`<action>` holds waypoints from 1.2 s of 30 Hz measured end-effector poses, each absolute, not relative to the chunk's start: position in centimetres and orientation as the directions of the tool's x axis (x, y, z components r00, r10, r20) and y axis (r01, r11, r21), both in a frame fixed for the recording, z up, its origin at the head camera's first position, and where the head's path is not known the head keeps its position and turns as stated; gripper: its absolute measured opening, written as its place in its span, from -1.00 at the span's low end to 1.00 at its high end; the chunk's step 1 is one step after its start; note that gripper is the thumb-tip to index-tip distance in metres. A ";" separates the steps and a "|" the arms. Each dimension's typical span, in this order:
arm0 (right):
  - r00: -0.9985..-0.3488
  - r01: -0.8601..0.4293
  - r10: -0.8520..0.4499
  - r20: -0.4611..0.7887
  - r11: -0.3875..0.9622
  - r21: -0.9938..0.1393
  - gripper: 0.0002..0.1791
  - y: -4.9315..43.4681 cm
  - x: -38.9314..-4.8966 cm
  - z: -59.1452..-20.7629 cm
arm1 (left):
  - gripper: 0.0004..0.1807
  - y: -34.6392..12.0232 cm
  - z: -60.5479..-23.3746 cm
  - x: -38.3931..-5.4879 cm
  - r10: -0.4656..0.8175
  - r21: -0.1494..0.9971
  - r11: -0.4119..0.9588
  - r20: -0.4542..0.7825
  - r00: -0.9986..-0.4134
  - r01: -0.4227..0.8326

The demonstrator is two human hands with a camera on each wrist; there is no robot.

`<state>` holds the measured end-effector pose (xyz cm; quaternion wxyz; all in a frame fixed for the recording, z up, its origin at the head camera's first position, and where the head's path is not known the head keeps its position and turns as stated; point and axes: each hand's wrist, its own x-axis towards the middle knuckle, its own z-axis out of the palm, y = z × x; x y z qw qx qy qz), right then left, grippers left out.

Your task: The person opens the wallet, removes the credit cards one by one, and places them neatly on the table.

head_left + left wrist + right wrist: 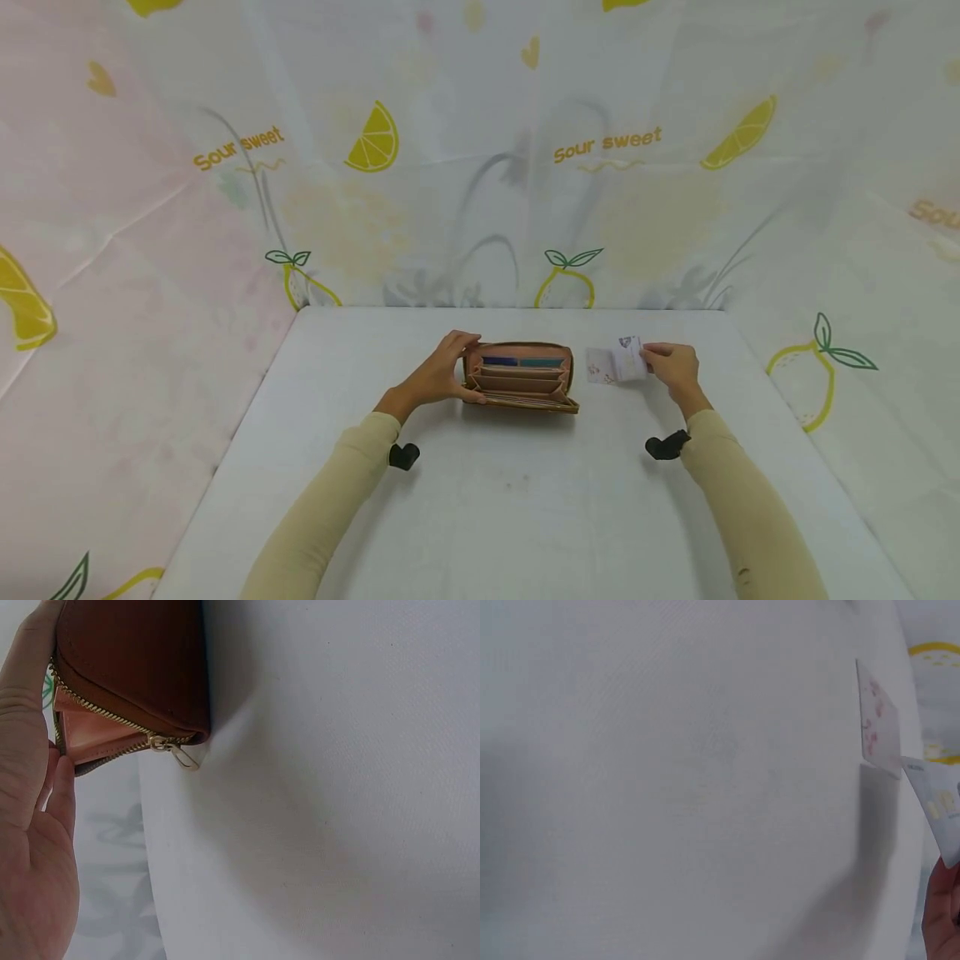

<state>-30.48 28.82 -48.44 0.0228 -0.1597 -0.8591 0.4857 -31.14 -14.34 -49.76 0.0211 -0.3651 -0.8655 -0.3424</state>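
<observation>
A brown zip-around wallet (521,385) stands unzipped at the middle of the table, its pockets facing up and blue and teal cards (542,362) showing in the rear slot. My left hand (437,375) grips its left end between thumb and fingers. In the left wrist view, a metal zipper pull (184,757) hangs at the corner of the wallet's leather side (135,652). To the right, my right hand (675,367) pinches a whitish printed card (630,360) by its right edge. Another pale card with reddish marks (600,367) is beside it, partly overlapped in the head view.
A white-covered table (495,517) extends in front of both arms. Behind it and along the sides hangs a lemon-printed cloth (480,192). Black wrist mounts (666,446) sit below each hand.
</observation>
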 end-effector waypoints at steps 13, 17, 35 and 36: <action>-0.919 0.354 0.351 -0.182 0.525 -0.774 -0.63 28.9 -30.5 -49.7 | 0.19 -14.1 -49.6 -31.2 0.609 0.597 0.509 0.258 -0.750 0.619; -0.916 0.356 0.359 -0.178 0.523 -0.774 -0.62 28.9 -30.7 -50.2 | 0.20 -14.1 -49.7 -31.2 0.610 0.602 0.501 0.265 -0.747 0.622; -0.911 0.356 0.379 -0.164 0.521 -0.775 -0.64 28.6 -31.0 -51.0 | 0.19 -14.3 -49.8 -31.2 0.605 0.597 0.510 0.262 -0.752 0.619; -0.910 0.359 0.380 -0.168 0.515 -0.779 -0.64 28.6 -31.0 -51.1 | 0.19 -14.3 -49.9 -31.2 0.606 0.597 0.509 0.264 -0.751 0.620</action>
